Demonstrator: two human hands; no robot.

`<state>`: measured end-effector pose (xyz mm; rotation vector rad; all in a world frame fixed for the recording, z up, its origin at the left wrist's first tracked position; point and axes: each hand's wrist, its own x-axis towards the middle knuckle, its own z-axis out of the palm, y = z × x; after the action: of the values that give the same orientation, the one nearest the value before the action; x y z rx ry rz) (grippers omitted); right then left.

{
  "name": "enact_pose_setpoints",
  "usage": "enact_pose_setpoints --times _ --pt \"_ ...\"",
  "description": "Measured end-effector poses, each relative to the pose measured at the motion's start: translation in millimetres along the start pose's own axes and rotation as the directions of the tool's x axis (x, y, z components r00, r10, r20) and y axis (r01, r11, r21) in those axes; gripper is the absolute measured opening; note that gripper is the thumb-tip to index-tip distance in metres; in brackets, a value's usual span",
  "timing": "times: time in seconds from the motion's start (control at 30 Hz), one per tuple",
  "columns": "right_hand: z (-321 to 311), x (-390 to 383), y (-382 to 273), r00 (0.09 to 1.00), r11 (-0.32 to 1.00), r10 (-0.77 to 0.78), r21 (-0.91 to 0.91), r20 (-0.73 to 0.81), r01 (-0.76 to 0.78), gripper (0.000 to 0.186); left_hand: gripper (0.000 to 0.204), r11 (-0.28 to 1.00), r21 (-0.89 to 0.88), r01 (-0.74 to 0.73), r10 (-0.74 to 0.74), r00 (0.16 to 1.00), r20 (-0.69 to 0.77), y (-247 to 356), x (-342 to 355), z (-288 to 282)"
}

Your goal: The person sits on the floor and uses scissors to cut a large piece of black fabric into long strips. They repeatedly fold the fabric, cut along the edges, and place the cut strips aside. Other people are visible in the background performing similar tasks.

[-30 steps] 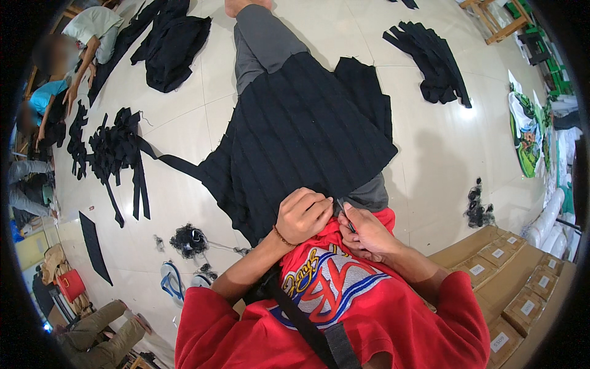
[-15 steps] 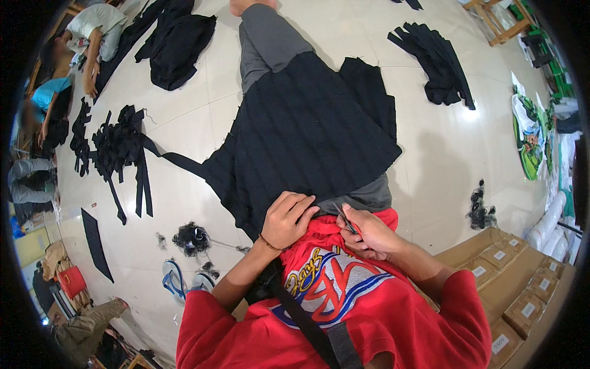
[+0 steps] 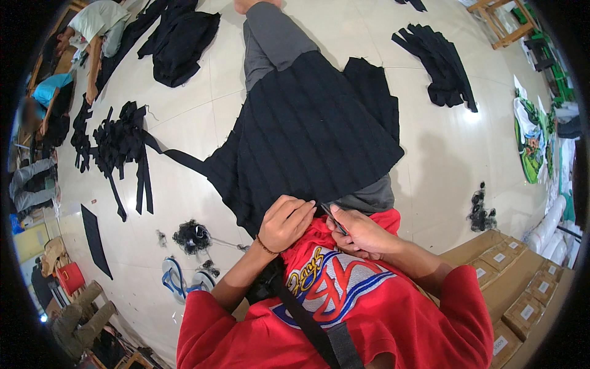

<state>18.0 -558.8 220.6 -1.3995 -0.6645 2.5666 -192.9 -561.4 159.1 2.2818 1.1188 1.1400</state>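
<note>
A large piece of black cloth (image 3: 313, 129) with sewn lines running across it lies over my lap and legs. My left hand (image 3: 286, 222) is closed on its near edge, with the fingertips pinching the fabric. In my right hand (image 3: 364, 234) is a small pair of dark scissors (image 3: 327, 211), mostly covered by the fingers. The blades point at the cloth's edge, just right of my left fingertips. Whether they touch the fabric I cannot tell. A black strip (image 3: 178, 158) runs from the cloth's left side to a heap of black strips (image 3: 120, 138) on the floor.
More black cloth (image 3: 178, 52) and a bundle of strips (image 3: 439, 67) lie on the tiled floor (image 3: 227, 123). Thread scraps (image 3: 192, 237) and blue-strapped slippers (image 3: 174, 280) are at my left. Cardboard boxes (image 3: 522, 307) stand at my right. Other people (image 3: 98, 27) sit at far left.
My right hand has moved left with the scissors, bringing the blades close to my left fingertips at the cloth's edge. The left hand has barely moved.
</note>
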Motion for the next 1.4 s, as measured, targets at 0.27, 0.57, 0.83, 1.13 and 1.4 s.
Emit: enact_pose_setpoints --times 0.27,0.57,0.83,1.13,1.4 --pt "3.2 -0.4 -0.8 1.000 0.998 0.000 -0.064 -0.009 -0.001 0.049 0.023 0.998 -0.017 -0.064 0.064 0.998 -0.017 -1.4 -0.1 -2.4" --pt "1.0 5.1 9.7 0.998 0.995 -0.047 -0.095 -0.038 0.043 0.047 0.023 0.995 -0.020 -0.093 0.093 0.996 -0.015 -1.2 0.3 -3.3" --pt "1.6 5.1 11.1 0.997 0.998 -0.061 -0.034 -0.042 0.059 0.046 0.022 0.995 -0.019 -0.098 0.098 0.995 -0.017 -2.3 -0.7 -2.3" --pt "-32.0 6.8 -1.5 0.621 0.379 -0.778 -0.860 -0.095 0.343 0.037 0.026 1.000 -0.018 0.023 -0.022 0.998 0.056 -10.5 -9.5 1.5" --pt "-81.0 22.8 -17.6 0.525 -0.101 -0.839 -0.989 0.144 0.111 0.043 0.045 0.964 0.188 0.189 -0.206 0.976 0.076 -20.3 -40.3 -11.7"
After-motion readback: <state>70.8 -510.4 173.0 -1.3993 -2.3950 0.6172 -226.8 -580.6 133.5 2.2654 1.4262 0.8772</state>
